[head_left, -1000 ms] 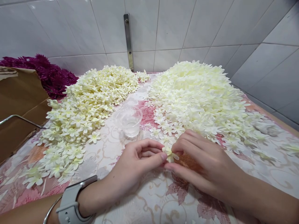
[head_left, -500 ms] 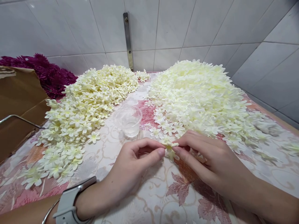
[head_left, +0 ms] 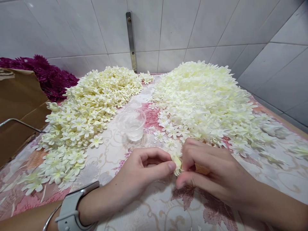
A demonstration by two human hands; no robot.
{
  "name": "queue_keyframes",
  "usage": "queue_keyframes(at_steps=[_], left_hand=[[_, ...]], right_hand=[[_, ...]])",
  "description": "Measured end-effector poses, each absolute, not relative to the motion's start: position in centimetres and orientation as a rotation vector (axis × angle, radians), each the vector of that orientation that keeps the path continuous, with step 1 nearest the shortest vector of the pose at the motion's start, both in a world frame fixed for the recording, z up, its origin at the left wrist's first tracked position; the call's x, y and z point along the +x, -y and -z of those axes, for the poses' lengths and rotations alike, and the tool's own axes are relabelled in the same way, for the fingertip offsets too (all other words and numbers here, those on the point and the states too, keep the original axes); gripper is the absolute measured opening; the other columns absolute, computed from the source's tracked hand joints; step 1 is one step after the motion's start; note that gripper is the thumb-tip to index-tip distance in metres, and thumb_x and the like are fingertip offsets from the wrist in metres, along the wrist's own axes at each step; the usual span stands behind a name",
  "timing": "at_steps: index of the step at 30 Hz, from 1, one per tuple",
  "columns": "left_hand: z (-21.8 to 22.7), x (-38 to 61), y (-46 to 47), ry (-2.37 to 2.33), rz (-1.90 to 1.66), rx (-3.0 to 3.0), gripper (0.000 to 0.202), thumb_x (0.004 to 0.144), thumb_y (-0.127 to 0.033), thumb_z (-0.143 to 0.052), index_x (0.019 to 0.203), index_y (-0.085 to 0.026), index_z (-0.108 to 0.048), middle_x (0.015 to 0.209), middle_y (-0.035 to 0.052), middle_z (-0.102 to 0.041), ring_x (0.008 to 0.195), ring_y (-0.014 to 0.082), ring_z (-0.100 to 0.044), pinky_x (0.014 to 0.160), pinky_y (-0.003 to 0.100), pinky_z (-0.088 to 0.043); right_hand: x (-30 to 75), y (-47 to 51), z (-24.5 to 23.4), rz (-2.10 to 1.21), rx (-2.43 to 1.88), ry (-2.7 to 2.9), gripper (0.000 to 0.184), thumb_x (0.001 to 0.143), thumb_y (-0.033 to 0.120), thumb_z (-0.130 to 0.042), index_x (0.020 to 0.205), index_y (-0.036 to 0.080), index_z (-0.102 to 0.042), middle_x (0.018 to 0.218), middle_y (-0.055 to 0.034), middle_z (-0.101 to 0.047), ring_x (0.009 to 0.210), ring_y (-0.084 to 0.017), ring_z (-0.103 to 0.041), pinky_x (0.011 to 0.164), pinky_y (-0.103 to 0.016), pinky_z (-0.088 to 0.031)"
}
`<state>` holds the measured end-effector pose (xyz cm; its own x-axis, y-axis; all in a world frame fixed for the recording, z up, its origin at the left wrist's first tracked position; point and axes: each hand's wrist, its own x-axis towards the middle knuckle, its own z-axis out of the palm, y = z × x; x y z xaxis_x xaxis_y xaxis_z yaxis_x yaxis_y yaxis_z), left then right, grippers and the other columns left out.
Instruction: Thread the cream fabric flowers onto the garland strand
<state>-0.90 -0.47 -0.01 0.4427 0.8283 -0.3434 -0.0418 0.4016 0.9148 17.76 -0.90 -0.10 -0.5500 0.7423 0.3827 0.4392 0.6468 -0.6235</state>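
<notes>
Both my hands meet over the near middle of the table. My left hand [head_left: 141, 173] and my right hand [head_left: 207, 170] pinch one small cream fabric flower [head_left: 177, 162] between their fingertips. A grey watch and a thin bangle sit on my left wrist. A large heap of cream flowers [head_left: 207, 96] lies just beyond my right hand. A second long heap of cream flowers [head_left: 86, 112] stretches along the left. A small clear plastic cup [head_left: 131, 123] stands between the heaps, a little beyond my left hand.
A floral pink-and-cream cloth [head_left: 154, 208] covers the table. Dark magenta flowers [head_left: 48, 77] are piled at the far left beside a brown cardboard box [head_left: 16, 106]. White tiled walls close the back and right, with a metal strip [head_left: 131, 41] on the back wall.
My fingers have closed tighter round the small flower, which now looks folded together. The hands stayed in the same spot.
</notes>
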Motion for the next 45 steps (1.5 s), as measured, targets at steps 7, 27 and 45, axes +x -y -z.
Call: queue_keyframes(at_steps=[7, 27, 45], left_hand=[[-0.5, -0.5, 0.4, -0.989, -0.678, 0.880, 0.008, 0.071, -0.016, -0.066, 0.064, -0.013, -0.067, 0.061, -0.0014, -0.059, 0.061, 0.0085, -0.052, 0.059, 0.018, -0.040], [-0.1, -0.7, 0.3, -1.078, -0.616, 1.057, 0.009, 0.065, -0.012, -0.058, 0.057, -0.015, -0.056, 0.052, -0.0021, -0.057, 0.052, 0.0095, -0.051, 0.052, 0.020, -0.038], [-0.3, -0.6, 0.6, -0.979, -0.755, 0.992, 0.010, 0.074, -0.022, -0.067, 0.071, -0.017, -0.059, 0.067, -0.0026, -0.057, 0.065, 0.0099, -0.053, 0.061, 0.020, -0.041]], right_hand=[[18.1, 0.3, -0.5, -1.120, -1.097, 2.036, 0.016, 0.086, 0.021, -0.054, 0.071, 0.020, -0.057, 0.064, 0.0017, -0.058, 0.058, -0.011, -0.053, 0.053, -0.022, -0.040], [17.1, 1.0, -0.5, -1.258, -1.326, 1.848, 0.019, 0.087, 0.026, -0.049, 0.070, 0.019, -0.055, 0.057, 0.0029, -0.053, 0.051, -0.010, -0.050, 0.045, -0.021, -0.037], [18.3, 0.3, 0.1, -0.606, -1.284, 2.038, 0.009, 0.086, 0.017, -0.045, 0.083, 0.023, -0.050, 0.065, 0.0029, -0.056, 0.056, -0.012, -0.052, 0.050, -0.023, -0.039]])
